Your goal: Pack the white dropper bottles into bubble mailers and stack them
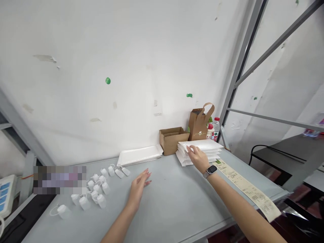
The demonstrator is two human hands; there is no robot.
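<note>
My right hand (198,159) is at the near corner of a stack of flat white packets (199,145), its fingers pinching the upper layers. A smartwatch (210,171) sits on that wrist. My left hand (138,187) hovers open above the grey table (167,209), holding nothing, with its fingers spread. Left of it lie several small white plastic bottles with looped cords (95,189). A flat stack of white trays or sheets (139,155) lies against the wall beyond my left hand. A long printed paper slip (245,189) runs under my right forearm.
A cardboard box (173,140), a kraft paper bag (199,123), a small Santa figurine (210,131) and a water bottle (216,130) stand at the back. A white wall (108,67) rises behind the table. Grey metal frame bars (240,67) stand at right, and a power strip (6,195) sits at far left.
</note>
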